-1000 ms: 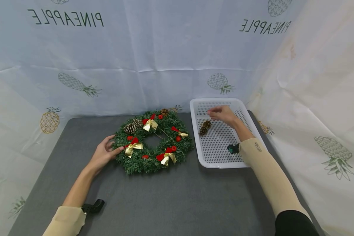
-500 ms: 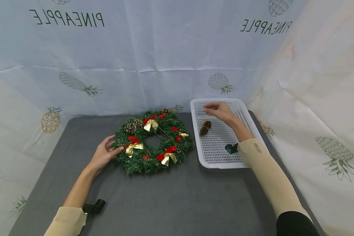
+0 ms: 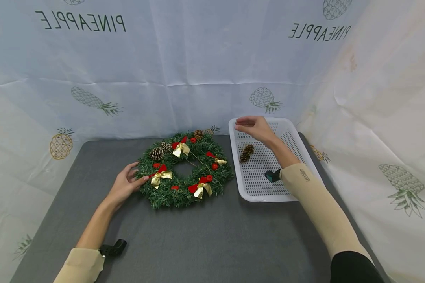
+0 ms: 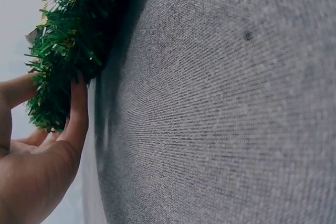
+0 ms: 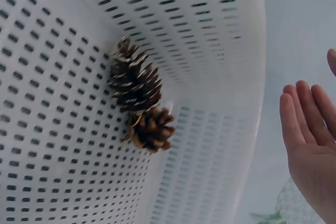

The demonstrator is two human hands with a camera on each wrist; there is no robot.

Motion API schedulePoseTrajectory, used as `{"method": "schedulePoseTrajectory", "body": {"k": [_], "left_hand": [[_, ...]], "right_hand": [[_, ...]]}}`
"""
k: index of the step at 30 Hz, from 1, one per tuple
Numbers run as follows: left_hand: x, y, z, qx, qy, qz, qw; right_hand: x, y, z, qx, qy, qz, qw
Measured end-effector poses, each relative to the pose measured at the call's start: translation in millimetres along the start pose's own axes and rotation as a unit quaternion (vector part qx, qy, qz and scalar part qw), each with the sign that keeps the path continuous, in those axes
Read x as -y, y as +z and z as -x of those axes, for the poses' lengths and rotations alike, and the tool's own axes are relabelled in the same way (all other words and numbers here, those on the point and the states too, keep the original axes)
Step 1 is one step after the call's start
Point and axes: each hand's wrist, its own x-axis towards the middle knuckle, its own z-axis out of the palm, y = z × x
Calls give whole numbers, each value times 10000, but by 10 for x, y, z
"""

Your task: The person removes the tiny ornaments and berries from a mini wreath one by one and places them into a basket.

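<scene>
Wreath (image 3: 182,196) flat on grey table (image 3: 198,243), left hand (image 3: 124,184) on its left edge, right hand (image 3: 256,129) up by white basket (image 3: 265,199).

Nearest, beige sleeves; the right sleeve (image 3: 326,212) carries small dark lettering (image 3: 304,175), too tiny to read. Left thumb on top, fingers at the rim, gripping the wreath, which has red-and-gold bows and cones. Basket just right of it, two pine cones (image 3: 246,153) touching inside near the left wall. Right fingers loosely bent, thumb apart, nothing in them, in front of the basket's far left corner. Behind, white cloth (image 3: 212,47) prints "PINEAPPLE" twice, mirrored, with pineapple drawings.
</scene>
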Motion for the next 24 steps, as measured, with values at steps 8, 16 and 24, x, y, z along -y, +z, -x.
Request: {"method": "schedulePoseTrajectory", "body": {"k": [8,16,24], "left_hand": [[-6,5,6,-38,27,-9,10000],[-11,6,12,-16,36,2,10000],[-29,3,22,-23,63,39,10000]], "right_hand": [[167,122,-83,304,-338,-83,9989],[318,322,-234,584,-575,6,9966],[483,500,-351,795,-657,192,9945]]}}
